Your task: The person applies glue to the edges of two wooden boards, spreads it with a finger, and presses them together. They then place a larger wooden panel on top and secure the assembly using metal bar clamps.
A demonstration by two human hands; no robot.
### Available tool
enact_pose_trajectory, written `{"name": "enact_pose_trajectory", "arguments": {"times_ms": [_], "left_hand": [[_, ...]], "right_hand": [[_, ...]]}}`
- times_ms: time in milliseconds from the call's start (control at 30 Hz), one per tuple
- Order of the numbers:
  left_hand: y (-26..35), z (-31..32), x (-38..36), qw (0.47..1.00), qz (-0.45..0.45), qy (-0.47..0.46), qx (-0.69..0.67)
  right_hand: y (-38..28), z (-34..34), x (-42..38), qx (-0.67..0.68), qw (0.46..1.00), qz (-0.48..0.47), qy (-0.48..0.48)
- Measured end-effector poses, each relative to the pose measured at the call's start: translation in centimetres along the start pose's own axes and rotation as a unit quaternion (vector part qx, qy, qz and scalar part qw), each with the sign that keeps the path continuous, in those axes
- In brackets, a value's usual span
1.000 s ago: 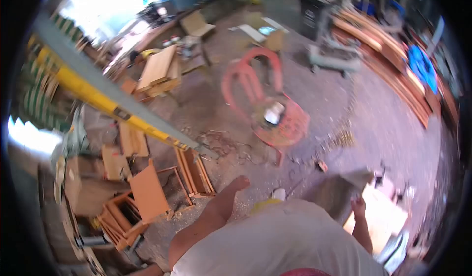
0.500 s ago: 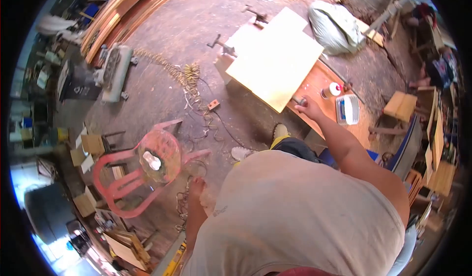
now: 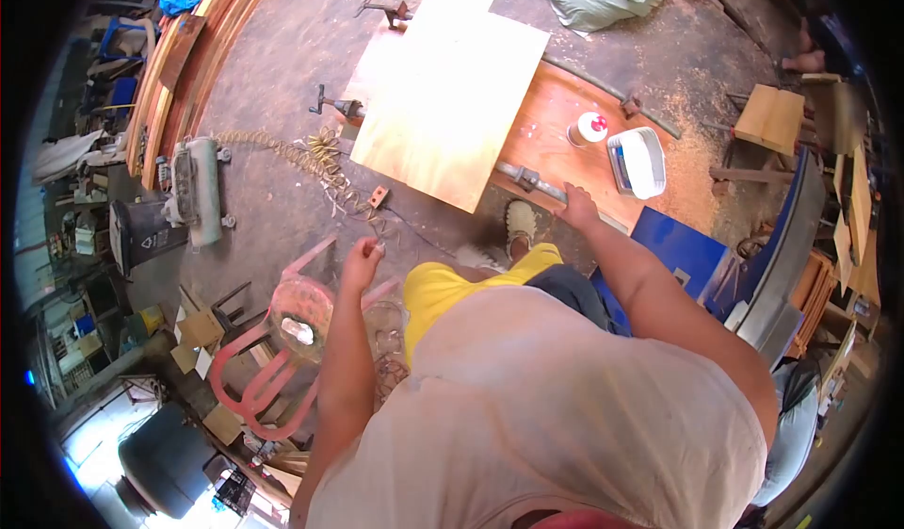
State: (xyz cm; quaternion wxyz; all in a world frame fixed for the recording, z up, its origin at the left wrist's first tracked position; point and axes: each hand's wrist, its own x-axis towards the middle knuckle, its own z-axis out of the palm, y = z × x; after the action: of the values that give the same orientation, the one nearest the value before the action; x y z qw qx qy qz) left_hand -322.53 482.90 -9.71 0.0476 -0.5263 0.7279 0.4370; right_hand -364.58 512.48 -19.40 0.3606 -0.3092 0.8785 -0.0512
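My right hand (image 3: pixel 579 209) is closed over the bar of a bar clamp (image 3: pixel 527 179) along the near edge of a reddish wooden board (image 3: pixel 546 114). Its fingertips are partly hidden. Large pale wood panels (image 3: pixel 452 105) lie beside it, over the far part of that board. My left hand (image 3: pixel 361 263) is held in the air above the floor, near a red plastic chair (image 3: pixel 306 298). Its fingers are pinched around a small pale thing too small to name. A white bottle with a red cap (image 3: pixel 589 129) and a white plastic tub (image 3: pixel 640 162) stand on the board.
More clamp handles (image 3: pixel 381 9) stick out past the panels at the far left. A coiled air hose (image 3: pixel 320 157) and a socket block (image 3: pixel 379 195) lie on the floor. A blue panel (image 3: pixel 669 256) is at my right, long planks (image 3: pixel 179 58) at upper left.
My left hand has risen from low beside my body to the front, fingers pinched. My right hand has shifted slightly along the clamp. The view has turned, so the bench sits further left.
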Motion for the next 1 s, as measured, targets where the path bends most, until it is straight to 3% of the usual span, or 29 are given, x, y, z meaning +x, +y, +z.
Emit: {"name": "enact_pose_trajectory", "arguments": {"times_ms": [167, 233, 300, 367, 400, 467, 600, 633, 733, 833, 1000], "left_hand": [[2.7, -1.0, 7.3, 0.997, 0.059, 0.027, 0.032], [4.0, -1.3, 9.8, 0.996, 0.045, 0.049, -0.051], [0.0, 0.2, 14.0, 0.995, 0.024, 0.086, -0.038], [-4.8, 2.6, 18.3, 0.967, -0.085, 0.132, -0.203], [-5.8, 3.3, 18.9, 0.958, -0.150, 0.079, -0.232], [-1.2, 4.6, 16.9, 0.915, -0.246, 0.039, -0.319], [0.5, 9.3, 16.4, 0.812, -0.276, -0.036, -0.513], [1.0, 10.4, 16.5, 0.808, -0.281, -0.035, -0.516], [3.7, 12.1, 17.1, 0.715, -0.268, 0.003, -0.646], [3.6, 14.3, 17.5, 0.719, -0.206, 0.046, -0.663], [4.7, 16.2, 17.7, 0.696, -0.198, 0.101, -0.683]], "right_hand": [[-1.2, 2.0, 4.1, 0.046, 0.999, -0.013, -0.014], [-1.8, 2.7, 5.5, 0.059, 0.998, 0.010, -0.034], [-2.6, 3.3, 6.1, 0.062, 0.997, 0.018, -0.051], [-2.8, 3.7, 6.8, 0.074, 0.995, 0.025, -0.066], [-3.3, 3.9, 7.5, 0.086, 0.993, 0.027, -0.077], [-4.2, 4.4, 8.0, 0.087, 0.994, 0.034, -0.060], [-5.0, 3.8, 8.6, 0.124, 0.991, 0.023, -0.041], [-5.3, 3.5, 8.4, 0.124, 0.990, 0.022, -0.059], [-3.8, 4.3, 9.1, 0.148, 0.986, -0.016, -0.070], [-2.5, 4.9, 9.7, 0.152, 0.983, -0.052, -0.090], [-3.8, 3.8, 9.4, 0.136, 0.985, -0.069, -0.081]]}}
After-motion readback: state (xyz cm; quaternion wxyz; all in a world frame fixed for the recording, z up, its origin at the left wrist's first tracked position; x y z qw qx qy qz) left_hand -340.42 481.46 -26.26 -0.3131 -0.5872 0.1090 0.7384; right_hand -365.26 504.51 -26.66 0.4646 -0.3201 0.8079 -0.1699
